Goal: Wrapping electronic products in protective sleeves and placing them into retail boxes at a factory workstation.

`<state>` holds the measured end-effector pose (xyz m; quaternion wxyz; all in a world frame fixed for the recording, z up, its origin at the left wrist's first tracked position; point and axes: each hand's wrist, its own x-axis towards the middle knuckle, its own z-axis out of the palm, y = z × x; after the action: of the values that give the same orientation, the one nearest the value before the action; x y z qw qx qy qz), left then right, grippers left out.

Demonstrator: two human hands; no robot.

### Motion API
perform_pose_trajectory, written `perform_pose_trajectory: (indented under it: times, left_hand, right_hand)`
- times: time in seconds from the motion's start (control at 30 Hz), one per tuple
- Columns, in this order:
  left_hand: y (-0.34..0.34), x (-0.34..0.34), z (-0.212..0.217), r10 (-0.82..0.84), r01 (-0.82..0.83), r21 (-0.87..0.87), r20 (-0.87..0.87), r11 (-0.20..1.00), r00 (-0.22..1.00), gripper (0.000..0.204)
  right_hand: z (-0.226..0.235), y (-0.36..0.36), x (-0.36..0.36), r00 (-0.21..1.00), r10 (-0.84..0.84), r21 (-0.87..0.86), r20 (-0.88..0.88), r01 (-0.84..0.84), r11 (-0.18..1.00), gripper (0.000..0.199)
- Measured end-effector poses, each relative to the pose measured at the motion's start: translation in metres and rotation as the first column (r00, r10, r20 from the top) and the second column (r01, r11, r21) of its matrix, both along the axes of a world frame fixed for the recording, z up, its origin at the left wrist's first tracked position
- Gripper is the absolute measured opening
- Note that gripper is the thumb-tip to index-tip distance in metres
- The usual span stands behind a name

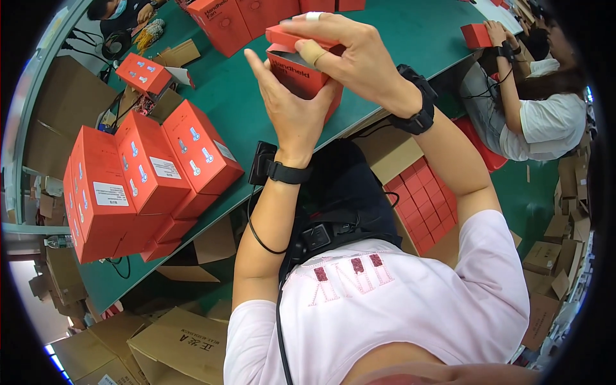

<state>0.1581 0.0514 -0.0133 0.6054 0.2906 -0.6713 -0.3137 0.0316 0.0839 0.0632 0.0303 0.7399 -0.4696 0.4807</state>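
Holding a small red box (301,70) above the green desk (398,38), I have my left hand (292,102) cupped under and behind it, palm pressed to its side, while my right hand (350,54) grasps it from above, fingers curled over the open top flap. Off to my left on the desk sits a stack of red boxes (141,179), lying tilted against each other. Across the desk, another person's hand (497,32) grips a similar red box (476,35)
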Motion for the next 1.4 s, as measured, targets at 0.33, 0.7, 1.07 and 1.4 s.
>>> perform_pose_trajectory:
  times: [0.33,0.7,1.07,1.4]
  left_hand:
    - [-0.006,0.001,-0.004,0.065,-0.055,-0.075,0.135,0.996,0.989,0.104]
    - [-0.002,0.004,-0.005,0.017,-0.016,-0.009,0.116,1.0,0.993,0.101]
    - [-0.003,-0.006,-0.022,-0.224,0.239,0.086,-0.159,0.967,0.962,0.095]
    - [0.035,0.032,-0.045,0.004,-0.039,0.077,0.407,0.996,0.913,0.102]
  right_hand:
    - [-0.005,0.006,0.01,0.902,-0.231,-0.204,-0.365,0.165,0.965,0.032]
    - [-0.008,-0.013,0.018,0.854,-0.281,-0.146,-0.438,0.242,0.959,0.036]
    - [0.0,0.007,0.023,0.828,-0.175,0.036,-0.533,0.228,0.973,0.091]
    - [0.076,-0.059,-0.021,0.807,0.108,0.636,-0.581,0.368,0.678,0.074]
